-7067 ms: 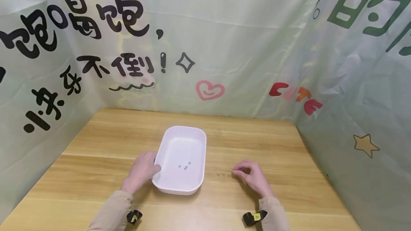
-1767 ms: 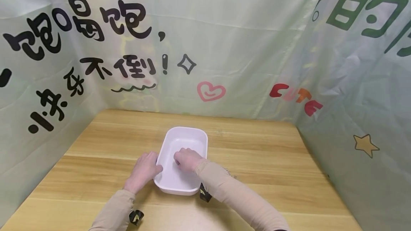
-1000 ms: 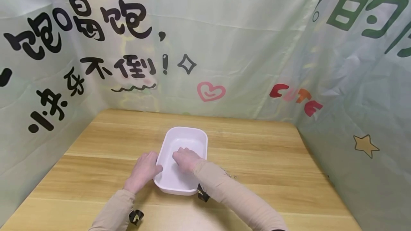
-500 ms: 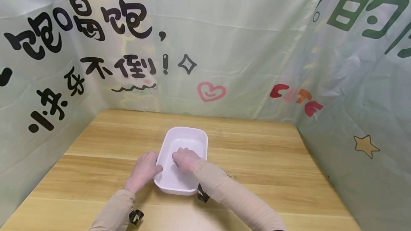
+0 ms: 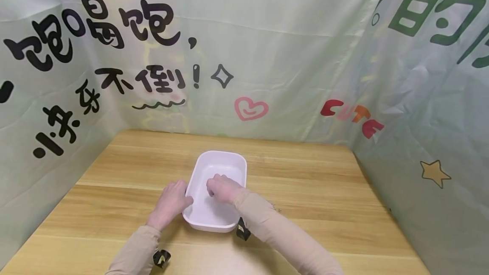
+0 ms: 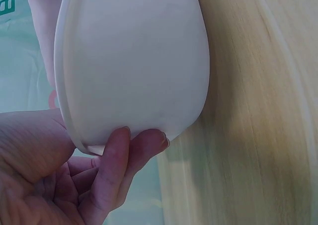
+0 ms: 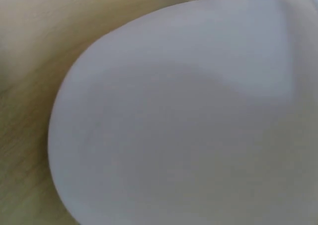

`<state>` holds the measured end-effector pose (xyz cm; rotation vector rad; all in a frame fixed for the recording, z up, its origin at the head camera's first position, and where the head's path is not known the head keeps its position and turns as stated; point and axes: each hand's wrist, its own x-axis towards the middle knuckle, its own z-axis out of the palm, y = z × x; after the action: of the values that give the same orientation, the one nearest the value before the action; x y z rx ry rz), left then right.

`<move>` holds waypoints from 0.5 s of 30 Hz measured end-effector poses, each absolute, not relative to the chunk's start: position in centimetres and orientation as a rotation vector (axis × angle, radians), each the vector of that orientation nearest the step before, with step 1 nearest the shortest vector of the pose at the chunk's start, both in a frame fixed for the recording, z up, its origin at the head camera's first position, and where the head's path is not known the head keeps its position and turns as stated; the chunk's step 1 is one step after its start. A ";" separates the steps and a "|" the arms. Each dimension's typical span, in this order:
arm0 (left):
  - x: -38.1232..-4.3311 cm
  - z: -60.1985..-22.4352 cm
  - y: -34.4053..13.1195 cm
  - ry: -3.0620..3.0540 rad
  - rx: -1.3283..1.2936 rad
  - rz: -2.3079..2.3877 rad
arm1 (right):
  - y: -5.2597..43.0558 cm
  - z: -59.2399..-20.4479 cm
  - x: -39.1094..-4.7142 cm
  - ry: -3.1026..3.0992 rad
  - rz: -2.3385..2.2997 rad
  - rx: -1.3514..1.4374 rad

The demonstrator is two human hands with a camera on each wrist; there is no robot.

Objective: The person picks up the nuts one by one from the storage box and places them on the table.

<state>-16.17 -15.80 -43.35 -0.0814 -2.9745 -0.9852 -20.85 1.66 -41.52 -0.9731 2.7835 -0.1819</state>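
A white rectangular plastic basin (image 5: 219, 227) with rounded corners stands on the wooden table. My left hand (image 5: 171, 203) grips its left rim; in the left wrist view the fingers (image 6: 112, 168) lie against the outer wall, close to a corner. Inside the basin is my right hand (image 5: 223, 189), reaching over the right rim with bent fingers pointing down. Its fingertips are hidden, and I cannot tell whether they hold anything. The right wrist view shows only the outside of the basin (image 7: 174, 115). On the table beside the right sleeve lie tiny shiny pieces (image 5: 279, 210), partly covered.
The wooden table (image 5: 324, 190) extends behind and to both sides of the basin. Printed cloth (image 5: 290, 75) surrounds it at the back and sides. Black wrist cameras (image 5: 162, 258) hang beneath the sleeves.
Seven seconds ago my right hand was at a row of tiny pieces on the table, and several lay visible in the basin. It has since moved left into the basin, staying nearly still lately.
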 end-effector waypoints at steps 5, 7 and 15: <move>-16.1 -43.3 -15.8 -2.968 -0.091 -0.973 | 2.3 -41.1 -20.8 2.781 -0.319 -0.950; -16.1 -43.3 -15.8 -2.973 -0.080 -0.971 | 2.5 -41.0 -20.9 2.777 -0.373 -0.948; -16.0 -43.2 -15.7 -2.972 -0.075 -0.979 | 3.7 -40.8 -21.2 2.710 -0.595 -1.032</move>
<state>-15.98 -15.72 -43.18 -0.0749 -2.9724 -0.9787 -21.21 3.66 -40.83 -1.0320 2.7095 -0.5946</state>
